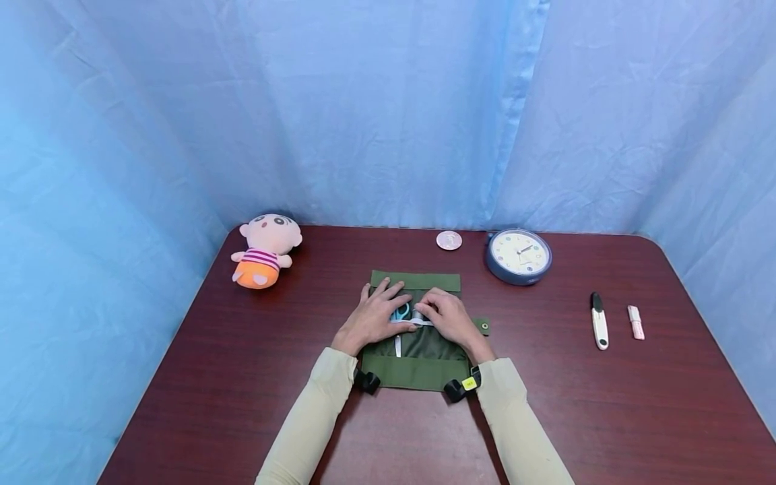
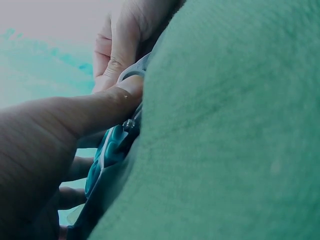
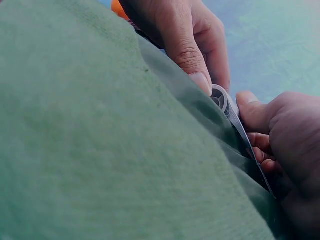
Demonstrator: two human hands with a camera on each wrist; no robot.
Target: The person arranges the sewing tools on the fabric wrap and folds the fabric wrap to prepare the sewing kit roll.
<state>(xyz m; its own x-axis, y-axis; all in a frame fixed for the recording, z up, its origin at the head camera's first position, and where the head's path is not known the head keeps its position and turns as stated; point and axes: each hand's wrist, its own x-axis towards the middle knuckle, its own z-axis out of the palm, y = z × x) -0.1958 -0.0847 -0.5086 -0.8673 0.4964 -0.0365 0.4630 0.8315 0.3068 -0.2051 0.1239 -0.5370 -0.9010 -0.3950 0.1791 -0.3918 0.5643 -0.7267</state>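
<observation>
Between the fingers of two hands stands one grey roll [image 1: 417,316]: the right hand [image 1: 451,320] pinches it with curled fingers and thumb, while the left hand [image 1: 371,318] has four fingers spread, its thumb pressing beside the roll. One white band [image 1: 427,323] runs by both thumbs; one pair of blue scissors [image 1: 401,312] shows under the left fingers. Beneath all ten fingers, one green pouch [image 1: 418,372] lies unfolded, its one snap [image 1: 485,327] right of the right hand. Two cameras [image 1: 367,382] sit behind the fingers, at the wrists. Farther out on the desk [image 1: 182,417]: ahead of the fingers, one disc [image 1: 449,240]; ahead and right, one clock [image 1: 519,256]; well right, one white tool [image 1: 599,323] and one pink piece [image 1: 636,322]; ahead and left, one doll [image 1: 265,252].
</observation>
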